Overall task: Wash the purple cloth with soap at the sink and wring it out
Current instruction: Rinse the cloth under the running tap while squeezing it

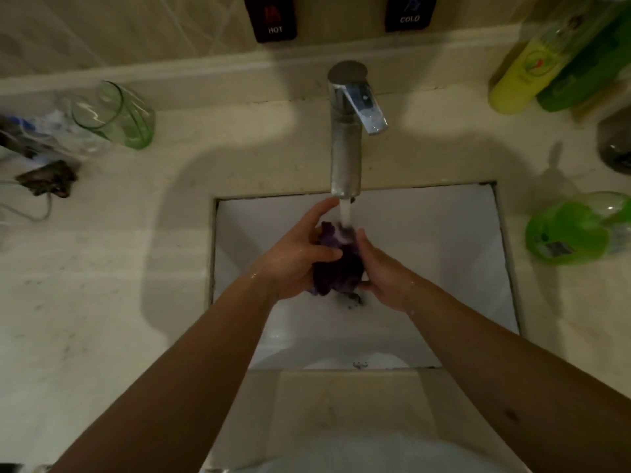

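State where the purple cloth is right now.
In the head view, the purple cloth sits bunched between the left hand and right hand, under the tap's water stream, above the sink.

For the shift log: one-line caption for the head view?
Both hands, left hand and right hand, hold the purple cloth under the running faucet.

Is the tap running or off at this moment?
Running. A stream of water falls from the tap onto the purple cloth bunched between both hands.
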